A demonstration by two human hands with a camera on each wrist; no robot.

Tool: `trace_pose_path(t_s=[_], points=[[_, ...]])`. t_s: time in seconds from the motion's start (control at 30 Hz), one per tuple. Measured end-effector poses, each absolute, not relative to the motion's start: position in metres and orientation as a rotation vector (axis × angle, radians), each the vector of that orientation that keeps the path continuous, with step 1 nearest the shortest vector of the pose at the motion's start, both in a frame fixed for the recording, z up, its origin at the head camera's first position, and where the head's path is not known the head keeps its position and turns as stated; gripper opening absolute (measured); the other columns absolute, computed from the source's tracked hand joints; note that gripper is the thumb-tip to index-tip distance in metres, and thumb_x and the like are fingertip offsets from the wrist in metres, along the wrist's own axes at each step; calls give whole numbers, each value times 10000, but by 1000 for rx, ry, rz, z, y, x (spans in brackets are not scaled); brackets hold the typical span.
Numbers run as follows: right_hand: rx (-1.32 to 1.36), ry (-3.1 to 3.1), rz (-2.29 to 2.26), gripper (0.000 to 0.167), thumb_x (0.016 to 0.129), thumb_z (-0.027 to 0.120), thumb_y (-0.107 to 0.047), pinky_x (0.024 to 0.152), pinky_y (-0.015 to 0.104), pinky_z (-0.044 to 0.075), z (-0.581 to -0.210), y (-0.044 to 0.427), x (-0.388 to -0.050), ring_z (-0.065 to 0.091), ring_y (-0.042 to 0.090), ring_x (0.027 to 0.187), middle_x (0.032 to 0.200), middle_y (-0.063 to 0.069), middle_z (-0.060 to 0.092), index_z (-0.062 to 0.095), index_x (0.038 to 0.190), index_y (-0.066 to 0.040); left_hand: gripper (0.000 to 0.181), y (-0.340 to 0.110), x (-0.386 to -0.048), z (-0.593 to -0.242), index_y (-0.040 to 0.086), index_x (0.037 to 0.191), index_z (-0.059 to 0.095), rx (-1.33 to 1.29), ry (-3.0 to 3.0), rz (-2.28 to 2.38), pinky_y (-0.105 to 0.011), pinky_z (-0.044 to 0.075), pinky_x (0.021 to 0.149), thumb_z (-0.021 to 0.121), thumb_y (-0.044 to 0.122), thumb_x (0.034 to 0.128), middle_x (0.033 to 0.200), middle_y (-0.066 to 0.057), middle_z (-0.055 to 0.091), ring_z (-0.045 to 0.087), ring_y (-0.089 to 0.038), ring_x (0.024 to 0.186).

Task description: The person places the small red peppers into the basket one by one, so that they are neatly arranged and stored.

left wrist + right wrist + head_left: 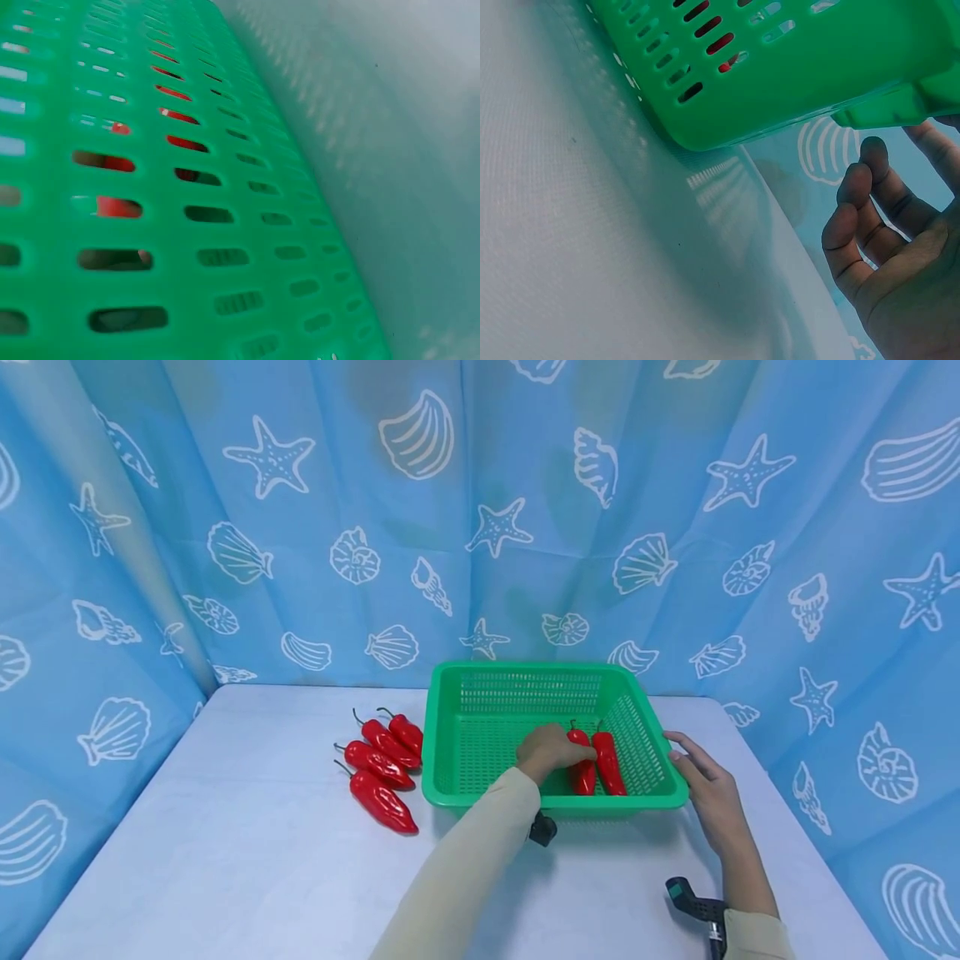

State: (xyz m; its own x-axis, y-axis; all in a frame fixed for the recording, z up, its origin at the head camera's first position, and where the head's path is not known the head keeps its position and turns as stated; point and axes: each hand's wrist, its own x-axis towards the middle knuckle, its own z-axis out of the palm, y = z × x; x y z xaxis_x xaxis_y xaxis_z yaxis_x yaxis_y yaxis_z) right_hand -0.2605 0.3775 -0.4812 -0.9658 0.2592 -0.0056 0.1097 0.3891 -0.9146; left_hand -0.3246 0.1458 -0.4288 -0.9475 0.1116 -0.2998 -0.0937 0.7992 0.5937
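Note:
A green plastic basket (528, 670) with slotted sides stands on the table. Inside it, my left hand (546, 750) grips a red pepper (583, 777), its finger lying across the upper part. A second red pepper (609, 767) lies just right of that one. Seen from the left wrist, the slotted basket wall (169, 240) hides most of the hand and shows bits of red. At the basket's right rim, my right hand (708, 789) touches the edge with its fingertips. Its other fingers (857, 184) hang loosely bent beside the wall in the right wrist view.
Several red peppers (381, 768) with green stems lie in a group on the white table (225, 827), left of the basket. A blue curtain (480, 477) printed with white shells and starfish encloses the back and sides.

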Motion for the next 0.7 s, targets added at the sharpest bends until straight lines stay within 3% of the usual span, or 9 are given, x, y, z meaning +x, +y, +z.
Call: trace_pose_path(t_s=[0.3,0.53,0.7], points=[[-323,-2483,1650,605,974,496,-609,1069,640,324,-481,377,-262,401,383,1370,1527,159,424,465,1501,-313,401,150,-323,-433,134,826,580,15,2718,776,-251,413,524,737,503,838,703,9,553,494,-131,602],[-328,-2479,1659,605,972,494,-614,1068,617,343,-480,376,-262,451,342,1314,1484,168,469,468,1498,-316,444,151,-326,-433,133,791,591,0,2751,681,-246,349,511,650,563,887,653,-7,497,445,-130,566],[-339,-2488,1644,606,972,486,-621,1064,614,350,-482,378,-261,467,321,1305,1482,157,476,462,1501,-325,414,147,-327,-423,134,900,653,28,2733,698,-264,332,514,618,546,919,683,-5,482,439,-134,586]])
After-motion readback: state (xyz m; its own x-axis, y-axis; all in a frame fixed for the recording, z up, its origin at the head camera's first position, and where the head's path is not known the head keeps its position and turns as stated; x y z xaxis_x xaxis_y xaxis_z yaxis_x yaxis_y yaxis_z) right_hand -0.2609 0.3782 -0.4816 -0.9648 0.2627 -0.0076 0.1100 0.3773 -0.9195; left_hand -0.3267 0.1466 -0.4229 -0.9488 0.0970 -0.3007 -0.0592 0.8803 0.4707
